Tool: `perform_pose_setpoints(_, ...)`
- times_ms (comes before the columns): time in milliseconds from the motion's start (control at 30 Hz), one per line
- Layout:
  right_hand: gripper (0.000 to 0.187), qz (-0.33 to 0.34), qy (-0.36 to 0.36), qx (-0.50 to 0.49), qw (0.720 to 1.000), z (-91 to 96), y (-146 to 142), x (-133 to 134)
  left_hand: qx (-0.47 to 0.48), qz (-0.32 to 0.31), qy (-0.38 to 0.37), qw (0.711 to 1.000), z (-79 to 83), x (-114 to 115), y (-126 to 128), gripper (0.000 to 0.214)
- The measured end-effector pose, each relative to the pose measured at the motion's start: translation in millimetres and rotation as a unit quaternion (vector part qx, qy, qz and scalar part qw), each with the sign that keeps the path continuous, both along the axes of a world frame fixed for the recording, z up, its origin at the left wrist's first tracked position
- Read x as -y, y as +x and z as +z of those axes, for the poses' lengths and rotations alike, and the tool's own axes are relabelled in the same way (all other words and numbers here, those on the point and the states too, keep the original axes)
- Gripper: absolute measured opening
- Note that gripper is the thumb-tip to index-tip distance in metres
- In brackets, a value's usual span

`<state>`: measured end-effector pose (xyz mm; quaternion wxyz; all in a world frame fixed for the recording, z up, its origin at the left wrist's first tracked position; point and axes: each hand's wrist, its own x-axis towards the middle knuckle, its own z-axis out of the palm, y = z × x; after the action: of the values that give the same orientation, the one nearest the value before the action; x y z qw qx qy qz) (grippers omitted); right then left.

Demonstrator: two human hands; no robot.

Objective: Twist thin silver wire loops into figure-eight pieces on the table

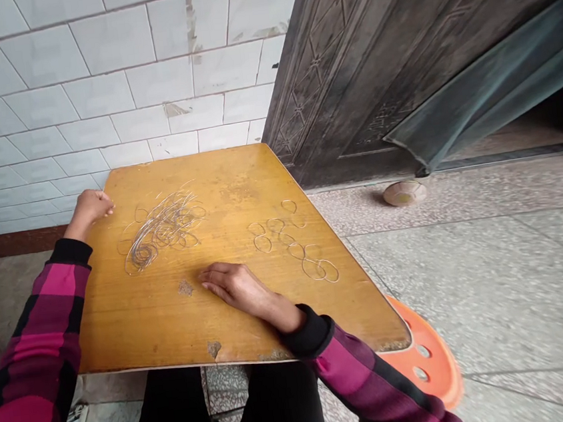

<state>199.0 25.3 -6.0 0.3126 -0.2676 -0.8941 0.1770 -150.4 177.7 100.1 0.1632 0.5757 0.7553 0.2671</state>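
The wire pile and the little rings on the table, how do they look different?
The wire pile is a dense tangle; the little rings are spread out. The pile has long strands, while the rings are round loops. The pile lies left, the rings right. Both look like thin wire on the table.

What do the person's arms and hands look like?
The left sleeve and right sleeve are long, with big checks in bright pink, dark purple and black. Each ends in a plain black cuff around the wrist. The left hand and right hand are bare, without gloves.
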Motion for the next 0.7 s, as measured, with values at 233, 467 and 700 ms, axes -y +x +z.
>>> perform_pose_setpoints(233, 0.026, -0.066, -0.178, -0.170, 0.967, 1.4, -4, -8, 0.414, -0.149, 0.078, 0.895, 4.0, 76, 78, 0.005)
perform_pose_setpoints(467, 0.037, -0.002, -0.500, -0.427, 0.754, 4.0, -8, -17, 0.571, -0.252, -0.062, 0.779, -35.8, 129, 150, 0.015)
perform_pose_setpoints(700, 0.030, 0.016, -0.592, -0.445, 0.671, 10.9, -7, -12, 0.590, -0.207, -0.063, 0.778, -66.0, 137, 157, 0.017)
